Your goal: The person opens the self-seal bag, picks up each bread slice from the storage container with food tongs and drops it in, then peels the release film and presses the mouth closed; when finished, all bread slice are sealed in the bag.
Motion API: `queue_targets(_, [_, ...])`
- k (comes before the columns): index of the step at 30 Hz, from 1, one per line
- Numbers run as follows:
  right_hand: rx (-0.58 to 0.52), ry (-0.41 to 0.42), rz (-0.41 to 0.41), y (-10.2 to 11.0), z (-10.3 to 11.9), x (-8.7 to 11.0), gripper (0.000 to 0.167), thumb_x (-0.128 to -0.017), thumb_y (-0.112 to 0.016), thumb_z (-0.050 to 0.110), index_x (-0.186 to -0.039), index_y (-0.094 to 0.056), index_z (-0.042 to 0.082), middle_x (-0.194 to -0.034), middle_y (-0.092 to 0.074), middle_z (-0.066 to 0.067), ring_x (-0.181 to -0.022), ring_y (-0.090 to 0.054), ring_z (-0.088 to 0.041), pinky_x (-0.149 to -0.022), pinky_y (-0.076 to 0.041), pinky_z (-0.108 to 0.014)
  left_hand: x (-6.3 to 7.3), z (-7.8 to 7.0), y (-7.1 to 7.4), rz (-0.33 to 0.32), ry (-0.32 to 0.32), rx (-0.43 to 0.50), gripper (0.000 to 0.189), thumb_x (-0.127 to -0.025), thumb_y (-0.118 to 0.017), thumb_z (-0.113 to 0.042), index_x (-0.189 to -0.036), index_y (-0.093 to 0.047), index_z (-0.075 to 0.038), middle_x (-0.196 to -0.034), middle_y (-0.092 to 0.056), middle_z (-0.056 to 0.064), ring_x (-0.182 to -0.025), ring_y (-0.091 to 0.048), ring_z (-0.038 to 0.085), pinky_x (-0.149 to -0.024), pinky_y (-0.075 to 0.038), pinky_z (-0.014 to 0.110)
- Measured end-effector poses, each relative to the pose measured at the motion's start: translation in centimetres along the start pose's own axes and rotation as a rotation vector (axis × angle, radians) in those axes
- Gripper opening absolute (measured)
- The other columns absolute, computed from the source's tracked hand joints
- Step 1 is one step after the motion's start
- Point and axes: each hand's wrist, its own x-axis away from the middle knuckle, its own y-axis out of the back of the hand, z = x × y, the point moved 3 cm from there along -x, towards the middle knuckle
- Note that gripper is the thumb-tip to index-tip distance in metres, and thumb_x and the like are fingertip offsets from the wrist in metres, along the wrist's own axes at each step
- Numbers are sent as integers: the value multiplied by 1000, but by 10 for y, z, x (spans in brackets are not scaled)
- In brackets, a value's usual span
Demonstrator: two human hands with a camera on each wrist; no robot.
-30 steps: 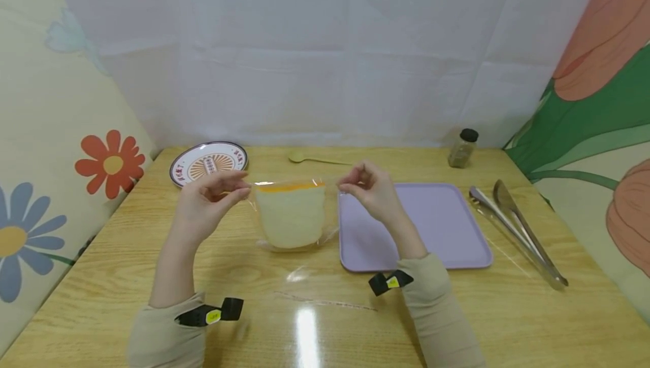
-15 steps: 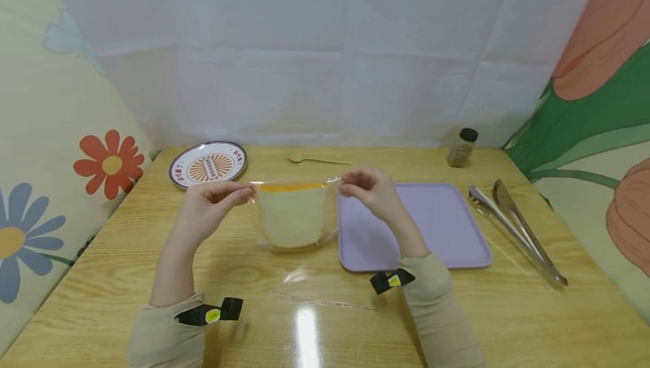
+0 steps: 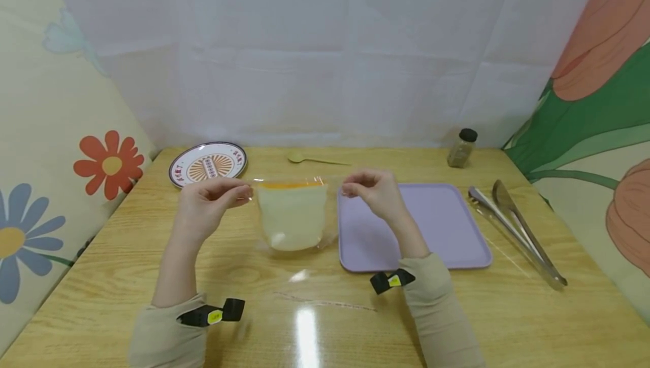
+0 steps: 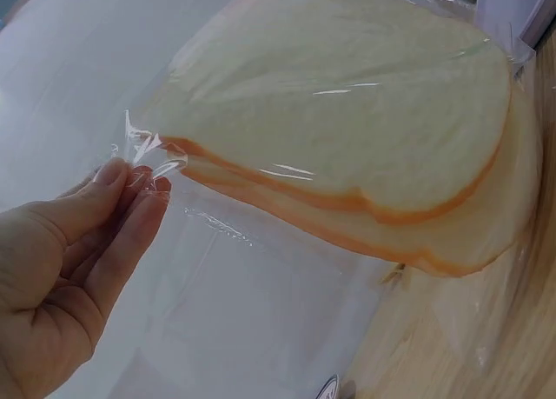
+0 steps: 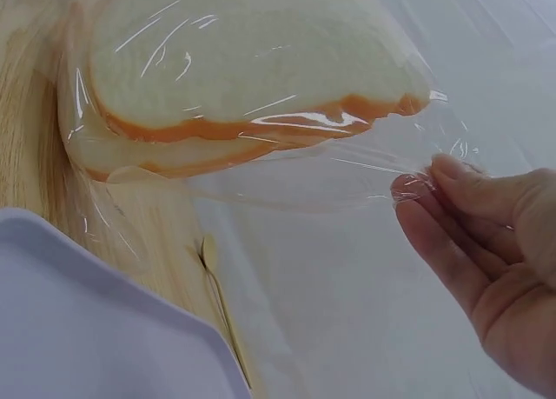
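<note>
Two pale bread slices (image 4: 347, 95) with orange-brown crusts stand inside a clear plastic bag (image 5: 347, 173). In the head view the bagged bread (image 3: 293, 215) is upright over the table, between the two hands. My left hand (image 3: 205, 204) pinches the bag's upper left corner between thumb and fingers; the left wrist view shows the film bunched at those fingertips (image 4: 111, 171). On the other side my right hand (image 3: 376, 193) pinches the upper right corner, and the film is drawn out to its thumb and fingers in the right wrist view.
A lilac tray (image 3: 431, 221) lies right of the bag. Metal tongs (image 3: 518, 232) rest beyond it. At the back are a patterned plate (image 3: 231, 167), a gold spoon (image 3: 299, 157) and a black-capped jar (image 3: 461, 150). A thin torn strip (image 3: 325, 302) lies in front.
The bag's film and the bread inside have shifted slightly, with the glare on them changing. My right hand has moved a little to the right; both hands keep their corners.
</note>
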Motion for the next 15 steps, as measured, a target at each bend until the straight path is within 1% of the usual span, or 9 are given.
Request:
queue_targets(3, [39,14,16,2,1,0,10,-80,-67,-8,-86,-65,-16,-83,-66,-33,-62,-64,-1,-65,-59,-28,0,1,-2,10,-8,1,14,-86,-62,6,-92,-64,19,-77,-71,-15,-70,-69,2,-64,-58,21])
queue_targets(5, [72,14,39,4,1,1,11,-81,-68,-6,-88,-66,-15,-83,-67,-30,-64,-64,-3,-66,-59,-29,0,2,-3,21,-18,9,15,-86,-61,7,-93,-63,20,-79,-71,-14,-71,-69,1,-65,-57,20])
queue_targets(7, [110,-11,72,6,3,2,14,-82,-69,-2,-92,-67,-12,-87,-69,-27,-69,-66,-6,-69,-59,-30,0,2,-4,39,-23,42,15,-86,-60,8,-93,-62,20,-80,-71,-13,-72,-69,2,-66,-57,20])
queue_targets(9, [143,-46,113,9,6,1,19,-82,-69,1,-98,-67,-10,-93,-70,-25,-76,-69,-12,-74,-59,-30,0,3,-4,54,-18,83,15,-86,-60,8,-93,-62,21,-81,-72,-11,-73,-69,3,-66,-57,21])
queue_targets(12, [207,-63,178,10,17,-3,26,-83,-70,5,-106,-66,-8,-101,-70,-22,-87,-70,-22,-79,-58,-29,0,4,-4,67,-9,115,14,-86,-60,8,-92,-62,20,-82,-72,-9,-73,-69,4,-67,-58,22])
queue_targets(15, [299,-15,254,6,35,-15,30,-84,-70,9,-110,-66,-6,-104,-69,-20,-94,-68,-26,-82,-57,-28,0,4,-3,71,-3,101,14,-87,-60,8,-93,-62,19,-83,-72,-10,-74,-70,4,-67,-58,22])
